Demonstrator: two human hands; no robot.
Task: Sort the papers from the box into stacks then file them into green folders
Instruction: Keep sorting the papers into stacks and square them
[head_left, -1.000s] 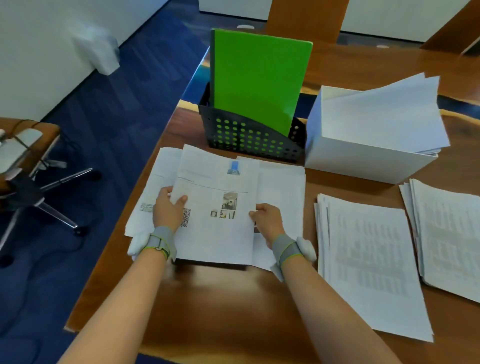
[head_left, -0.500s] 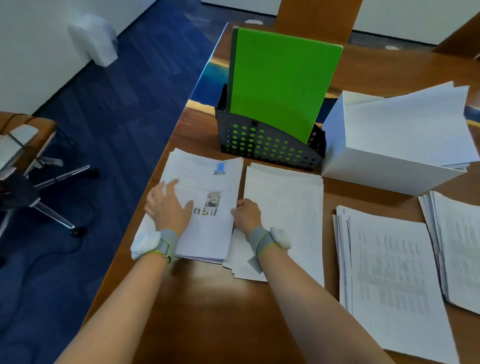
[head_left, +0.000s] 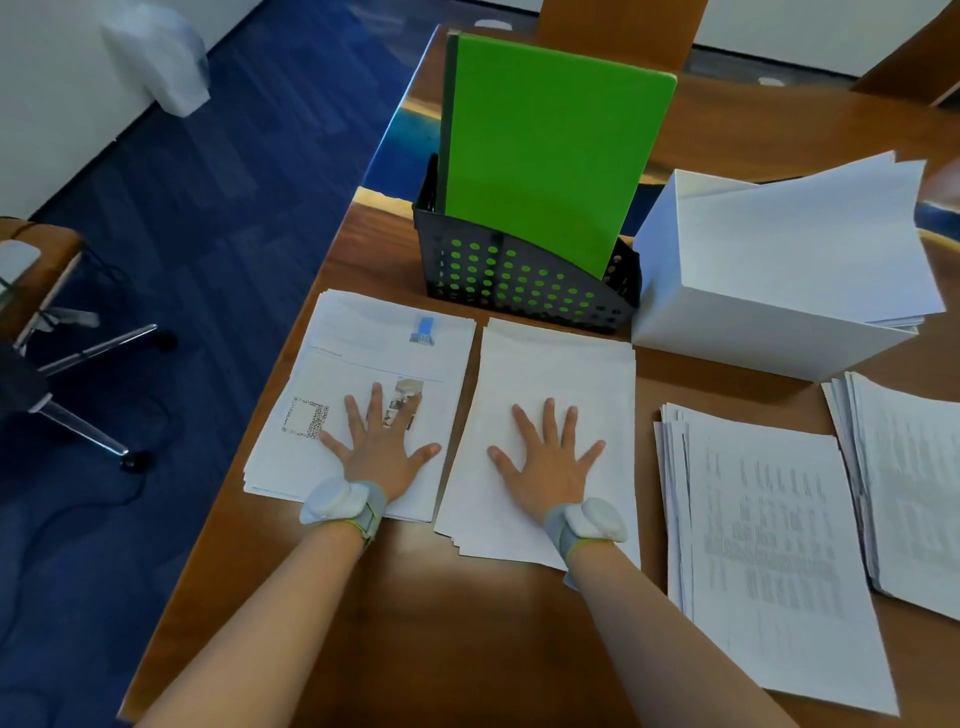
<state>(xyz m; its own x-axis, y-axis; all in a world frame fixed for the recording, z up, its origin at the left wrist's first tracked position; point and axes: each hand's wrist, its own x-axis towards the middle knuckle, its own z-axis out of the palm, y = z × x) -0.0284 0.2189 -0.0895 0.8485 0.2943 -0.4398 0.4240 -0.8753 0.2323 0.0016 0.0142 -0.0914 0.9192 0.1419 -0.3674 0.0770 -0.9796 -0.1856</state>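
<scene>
1. We see two bare hands lying flat on paper stacks at the near edge of a wooden table (head_left: 441, 623). The fingers are spread and straight, and they grip nothing.
2. The left hand (head_left: 382, 449) presses on the printed stack (head_left: 363, 353) (its top sheet shows a QR code and small photos). At its three o'clock, the right hand (head_left: 545, 457) presses on the blank stack (head_left: 561, 374). A narrow gap separates the two stacks.
3. Two text stacks (head_left: 769, 545) lie further out at three o'clock. The white box (head_left: 753, 332), with loose sheets on top, sits at two o'clock. The green folders (head_left: 550, 145) stand in a black holder (head_left: 519, 280) at twelve o'clock.
4. We judge the step in hand to be settling the sorted piles. To do it well, we press straight down with our palms so that no sheet skids.
5. The blank stack's near edge looks fanned, so we would square it before filing.
6. We keep the gap between the piles so that they do not mix.
</scene>
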